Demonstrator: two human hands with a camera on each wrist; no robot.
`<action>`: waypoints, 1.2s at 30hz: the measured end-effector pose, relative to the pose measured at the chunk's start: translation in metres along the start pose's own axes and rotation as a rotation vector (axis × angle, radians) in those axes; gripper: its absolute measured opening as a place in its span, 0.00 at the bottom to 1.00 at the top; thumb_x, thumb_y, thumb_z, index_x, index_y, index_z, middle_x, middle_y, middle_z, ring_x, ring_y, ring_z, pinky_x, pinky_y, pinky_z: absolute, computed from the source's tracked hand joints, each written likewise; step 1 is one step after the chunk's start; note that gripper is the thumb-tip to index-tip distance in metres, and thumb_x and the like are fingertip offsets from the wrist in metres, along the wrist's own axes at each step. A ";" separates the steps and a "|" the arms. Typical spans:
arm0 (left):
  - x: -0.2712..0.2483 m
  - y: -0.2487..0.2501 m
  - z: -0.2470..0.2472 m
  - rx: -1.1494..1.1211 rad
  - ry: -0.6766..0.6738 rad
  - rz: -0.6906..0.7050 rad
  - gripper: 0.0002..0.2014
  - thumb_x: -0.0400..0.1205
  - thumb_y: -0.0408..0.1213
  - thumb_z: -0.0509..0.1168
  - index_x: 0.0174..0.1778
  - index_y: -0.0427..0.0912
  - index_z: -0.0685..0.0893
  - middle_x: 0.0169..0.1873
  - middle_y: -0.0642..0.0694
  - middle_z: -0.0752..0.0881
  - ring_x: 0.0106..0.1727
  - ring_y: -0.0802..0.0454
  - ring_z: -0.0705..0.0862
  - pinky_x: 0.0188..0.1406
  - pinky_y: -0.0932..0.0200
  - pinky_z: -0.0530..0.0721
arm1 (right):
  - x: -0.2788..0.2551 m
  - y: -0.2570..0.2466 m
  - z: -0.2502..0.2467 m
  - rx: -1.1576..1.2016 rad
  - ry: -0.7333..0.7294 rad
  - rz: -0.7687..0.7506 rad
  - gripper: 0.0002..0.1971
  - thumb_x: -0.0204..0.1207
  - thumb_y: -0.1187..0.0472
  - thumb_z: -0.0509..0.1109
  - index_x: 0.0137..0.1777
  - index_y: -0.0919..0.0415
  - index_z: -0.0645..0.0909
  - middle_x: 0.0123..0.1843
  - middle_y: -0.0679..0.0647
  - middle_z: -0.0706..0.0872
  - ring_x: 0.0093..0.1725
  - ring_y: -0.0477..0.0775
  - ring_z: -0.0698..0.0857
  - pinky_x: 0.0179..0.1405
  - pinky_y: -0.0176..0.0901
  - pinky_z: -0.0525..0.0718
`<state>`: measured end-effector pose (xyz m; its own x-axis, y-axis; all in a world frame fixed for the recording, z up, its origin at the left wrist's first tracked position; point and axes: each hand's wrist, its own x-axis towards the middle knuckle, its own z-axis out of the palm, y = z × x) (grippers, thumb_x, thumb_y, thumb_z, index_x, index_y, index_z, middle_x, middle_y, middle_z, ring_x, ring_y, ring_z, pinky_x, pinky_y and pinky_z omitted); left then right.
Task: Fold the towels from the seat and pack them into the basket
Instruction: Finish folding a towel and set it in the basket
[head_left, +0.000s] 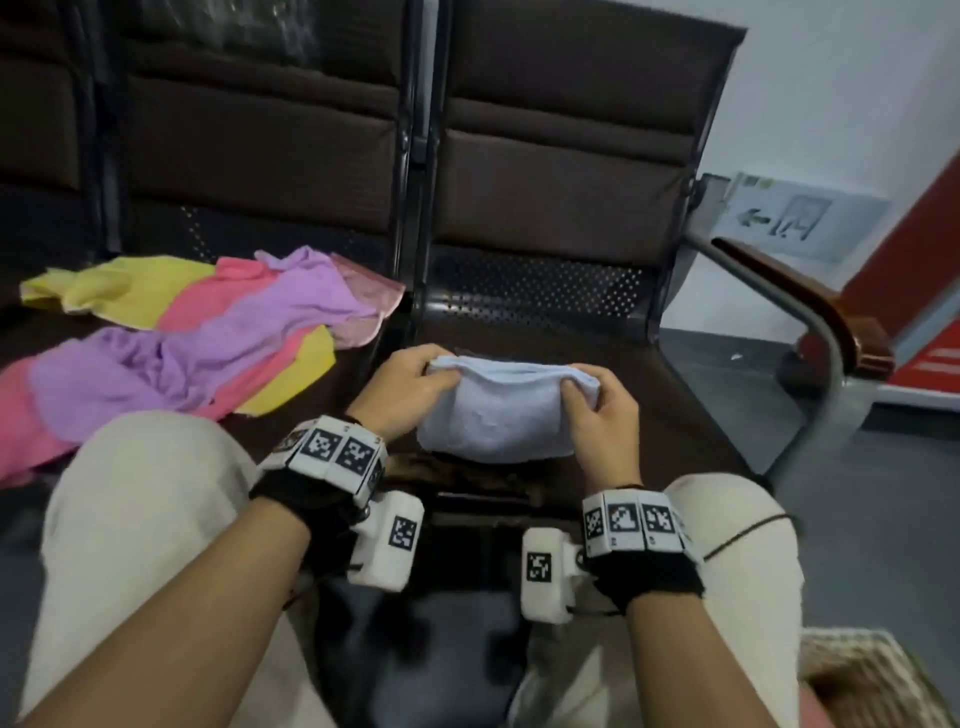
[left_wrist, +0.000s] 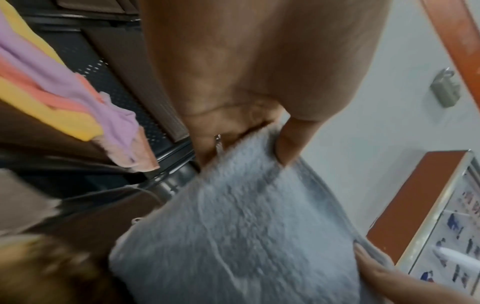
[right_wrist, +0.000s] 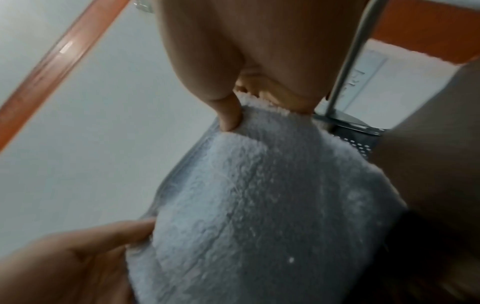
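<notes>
1. Towel (head_left: 491, 421), pale blue and folded, is held up over the front of the brown seat (head_left: 675, 405), gripped at its upper corners by both hands.
2. Left hand (head_left: 402, 387) pinches the left corner, thumb in front, fingers curled behind.
3. Right hand (head_left: 602, 415) pinches the right corner the same way.
4. Loose pink, purple and yellow towels (head_left: 197, 338) lie heaped on the neighbouring seat to the left.
5. Woven basket (head_left: 872, 680) sits low at the right, beside the person's knee.
</notes>
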<state>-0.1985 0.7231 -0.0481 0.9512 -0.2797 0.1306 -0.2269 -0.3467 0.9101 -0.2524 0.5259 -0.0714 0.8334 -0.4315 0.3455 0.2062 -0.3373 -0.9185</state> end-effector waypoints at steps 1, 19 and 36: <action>-0.011 -0.011 0.005 0.009 -0.050 -0.028 0.05 0.80 0.29 0.64 0.46 0.35 0.85 0.40 0.45 0.84 0.45 0.54 0.79 0.45 0.58 0.74 | -0.015 0.011 -0.001 0.000 0.013 0.031 0.08 0.75 0.69 0.68 0.47 0.55 0.82 0.43 0.42 0.86 0.44 0.36 0.82 0.44 0.20 0.75; 0.089 -0.062 0.036 0.113 0.060 -0.098 0.09 0.80 0.35 0.63 0.46 0.32 0.83 0.41 0.42 0.85 0.45 0.48 0.80 0.47 0.56 0.75 | 0.044 0.082 0.006 -0.256 -0.266 0.490 0.16 0.68 0.69 0.66 0.53 0.53 0.76 0.50 0.57 0.88 0.53 0.59 0.86 0.57 0.61 0.84; 0.122 -0.103 0.042 0.311 -0.099 -0.186 0.31 0.75 0.34 0.70 0.75 0.45 0.70 0.73 0.44 0.64 0.75 0.46 0.65 0.76 0.57 0.63 | 0.049 0.081 0.012 -0.755 -0.733 0.052 0.20 0.71 0.56 0.70 0.64 0.52 0.78 0.62 0.46 0.74 0.64 0.49 0.69 0.64 0.42 0.73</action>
<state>-0.0682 0.6877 -0.1425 0.9606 -0.2668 -0.0783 -0.1197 -0.6509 0.7496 -0.1886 0.4877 -0.1310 0.9902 0.0666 -0.1228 -0.0012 -0.8752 -0.4838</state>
